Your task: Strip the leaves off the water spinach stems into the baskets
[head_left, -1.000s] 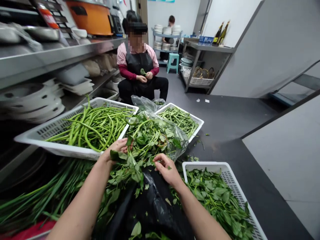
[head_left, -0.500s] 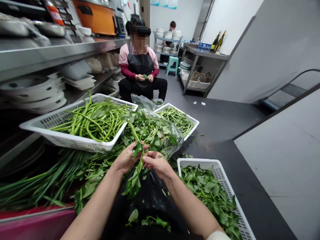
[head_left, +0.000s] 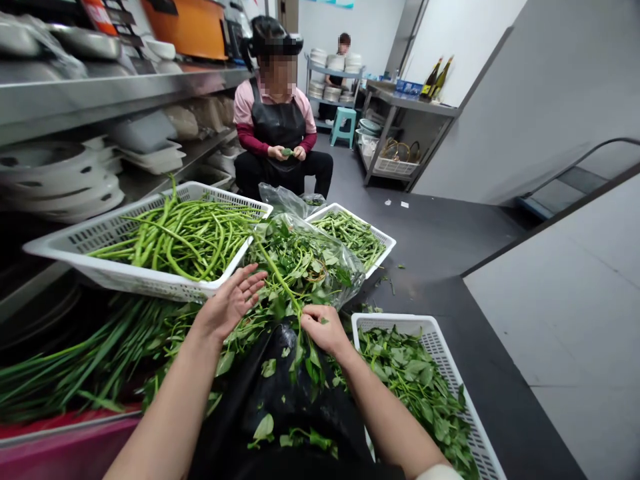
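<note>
My right hand (head_left: 325,328) is closed around a long green leafy stem (head_left: 276,272), whose bare part points up and away while leaves hang below the fist. To its left my left hand (head_left: 234,301) is open, palm turned inward, with nothing in it. Beyond both hands lies a heap of leafy greens (head_left: 300,257), partly in a clear plastic bag (head_left: 353,270). Loose leaves (head_left: 264,427) lie on the black apron (head_left: 295,407) over my lap. A white basket of picked leaves (head_left: 427,321) stands by my right forearm.
At the left is a white basket (head_left: 215,288) of long stems; a smaller white basket (head_left: 386,248) holds cut stems. Long green stalks (head_left: 85,353) lie at lower left. A seated co-worker (head_left: 280,123) faces me, holding a leaf. A metal shelf (head_left: 125,100) runs along the left.
My left hand has let go of the greens, opened and moved left. My right hand has closed on the stem and shifted slightly right. The view has tilted a little.
</note>
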Demonstrator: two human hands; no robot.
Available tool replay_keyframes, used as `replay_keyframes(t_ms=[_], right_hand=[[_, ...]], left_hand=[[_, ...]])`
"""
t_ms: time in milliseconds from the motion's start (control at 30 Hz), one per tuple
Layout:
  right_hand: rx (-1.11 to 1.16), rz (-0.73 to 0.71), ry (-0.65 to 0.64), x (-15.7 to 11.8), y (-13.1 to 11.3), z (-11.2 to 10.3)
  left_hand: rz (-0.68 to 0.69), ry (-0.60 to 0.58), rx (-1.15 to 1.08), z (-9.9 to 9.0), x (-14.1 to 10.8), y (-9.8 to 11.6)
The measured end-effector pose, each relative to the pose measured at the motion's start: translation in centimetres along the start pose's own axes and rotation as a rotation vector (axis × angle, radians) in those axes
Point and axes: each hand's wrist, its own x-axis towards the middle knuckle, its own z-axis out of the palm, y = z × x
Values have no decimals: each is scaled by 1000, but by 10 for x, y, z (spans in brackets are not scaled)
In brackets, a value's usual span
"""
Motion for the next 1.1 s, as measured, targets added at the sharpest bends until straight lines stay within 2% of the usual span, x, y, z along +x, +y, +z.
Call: replay_keyframes(t_ms=[67, 133, 200, 333, 433, 500, 567, 633, 733, 800, 833, 900, 1000, 1100], right_hand=[[-134, -36, 65, -5, 1, 1], [-160, -54, 105, -9, 3, 3], [2, 9, 145, -8, 9, 4], [572, 293, 153, 10, 31, -1], [695, 366, 141, 24, 44, -8], [747, 383, 133, 25, 43, -11], [785, 362, 74, 20, 35, -13], [784, 296, -48, 11, 23, -13], [660, 193, -248, 1, 4, -12], [565, 150, -298, 0, -2, -9], [545, 144, -279, 1, -2, -6], [562, 212, -149, 7, 3, 0], [590, 459, 127, 16, 22, 3], [536, 575, 283, 12, 53, -17]], left_hand=[[-16, 52, 86, 2, 4, -5], [34, 83, 156, 6, 8, -12], [113, 101, 194, 10, 11, -20], [191, 100, 218, 16, 11, -32], [230, 94, 208, 17, 7, -35], [223, 85, 213, 16, 3, -34], [185, 42, 238, 16, 1, -32], [154, -13, 253, 17, 0, -30], [134, -51, 272, 21, 1, -32], [136, -56, 304, 24, 0, -36], [148, -54, 321, 26, -1, -38], [186, -59, 363, 30, -5, -44], [238, -69, 412, 36, -12, -53], [258, -29, 406, 36, -15, -56]])
